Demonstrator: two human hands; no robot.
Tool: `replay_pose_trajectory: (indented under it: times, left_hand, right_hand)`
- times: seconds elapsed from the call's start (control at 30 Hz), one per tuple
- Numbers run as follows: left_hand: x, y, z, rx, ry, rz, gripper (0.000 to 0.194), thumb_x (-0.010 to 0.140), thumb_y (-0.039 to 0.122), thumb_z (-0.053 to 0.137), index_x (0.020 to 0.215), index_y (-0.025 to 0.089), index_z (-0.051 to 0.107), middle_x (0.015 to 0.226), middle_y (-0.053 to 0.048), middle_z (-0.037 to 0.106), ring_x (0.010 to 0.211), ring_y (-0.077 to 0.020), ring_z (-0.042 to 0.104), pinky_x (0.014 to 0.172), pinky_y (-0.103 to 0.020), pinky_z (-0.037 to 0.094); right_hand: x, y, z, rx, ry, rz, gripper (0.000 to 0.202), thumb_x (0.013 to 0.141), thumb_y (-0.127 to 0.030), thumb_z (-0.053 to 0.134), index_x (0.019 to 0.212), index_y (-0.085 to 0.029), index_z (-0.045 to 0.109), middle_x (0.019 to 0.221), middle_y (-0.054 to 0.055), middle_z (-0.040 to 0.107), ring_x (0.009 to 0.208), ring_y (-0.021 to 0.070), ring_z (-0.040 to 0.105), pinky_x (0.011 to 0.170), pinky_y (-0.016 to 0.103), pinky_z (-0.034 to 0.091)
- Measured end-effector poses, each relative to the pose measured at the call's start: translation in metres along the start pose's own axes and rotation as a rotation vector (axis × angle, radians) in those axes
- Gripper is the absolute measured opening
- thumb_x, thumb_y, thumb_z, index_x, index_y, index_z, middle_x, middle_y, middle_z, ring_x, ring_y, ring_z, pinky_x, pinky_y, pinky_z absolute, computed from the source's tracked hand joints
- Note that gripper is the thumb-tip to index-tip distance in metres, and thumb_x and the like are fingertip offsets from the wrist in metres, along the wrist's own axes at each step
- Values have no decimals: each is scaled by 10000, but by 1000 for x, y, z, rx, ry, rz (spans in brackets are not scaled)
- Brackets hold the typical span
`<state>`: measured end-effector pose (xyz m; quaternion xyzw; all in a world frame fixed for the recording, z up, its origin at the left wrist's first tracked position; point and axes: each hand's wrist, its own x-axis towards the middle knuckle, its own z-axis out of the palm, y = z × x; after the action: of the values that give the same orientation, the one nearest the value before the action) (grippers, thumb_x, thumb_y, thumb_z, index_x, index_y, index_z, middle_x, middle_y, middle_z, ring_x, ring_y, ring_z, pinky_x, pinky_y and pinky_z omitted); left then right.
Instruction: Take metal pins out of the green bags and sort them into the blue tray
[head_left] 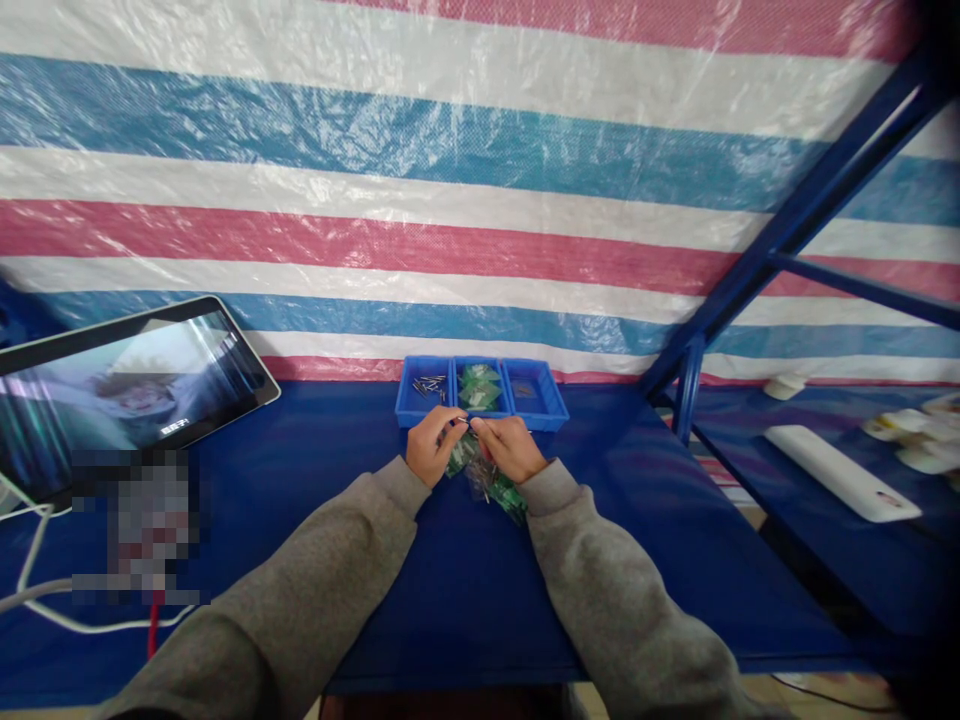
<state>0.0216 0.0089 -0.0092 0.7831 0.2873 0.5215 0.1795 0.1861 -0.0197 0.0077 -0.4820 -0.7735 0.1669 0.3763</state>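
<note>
My left hand point(435, 446) and my right hand point(514, 448) meet just in front of three blue bins. The fingertips of both are pinched together around something thin and small, too tiny to make out. Slender metal pieces point(430, 384) lie in the left bin point(405, 400). Green packets point(480, 385) fill the middle bin, and a few small thin pieces point(524, 391) rest in the right bin point(555, 400). Beneath my hands are more green packets point(510, 497) and a clear bag of small parts point(478, 478), partly covered by my fingers.
A tablet point(135, 390) showing a picture leans at the left on the blue table point(465, 600). A white cable point(82, 627) lies near it. Blue metal bars point(750, 270) rise at the right. A white elongated case point(840, 470) rests on the neighbouring table. Striped sheeting point(450, 190) hangs behind.
</note>
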Motion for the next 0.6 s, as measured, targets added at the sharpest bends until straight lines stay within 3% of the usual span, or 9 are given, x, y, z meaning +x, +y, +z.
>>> replay_pose_trajectory:
  times: [0.17,0.4,0.5,0.6]
  left_hand:
    - [0,0,-1,54,-12,-24,231,913,316,444,821,159,586,714,-12,585,609,-101,526,594,-218,416]
    - [0,4,-4,134,10,-99,430,927,335,411,529,173,429,463,43,418,451,-80,416,521,-221,339]
    - [-1,2,-4,143,15,-103,439,926,336,416,519,171,435,456,41,419,445,-79,421,520,-222,338]
    - [-2,0,-4,121,4,-86,366,924,341,421,634,162,553,518,27,507,484,-85,473,538,-216,369]
  right_hand:
    - [0,-3,-2,-19,7,-11,560,957,-434,284,505,-181,498,472,-9,505,469,105,474,539,236,341]
    - [2,-9,-5,-30,110,-59,333,922,-425,399,800,-195,606,686,27,616,633,149,558,609,240,389]
    - [2,-10,-5,-26,118,-60,300,925,-385,411,795,-196,604,690,24,618,644,150,569,620,238,391]
    - [2,-9,-5,-43,144,-55,294,926,-366,423,774,-191,604,683,18,621,635,143,570,623,236,384]
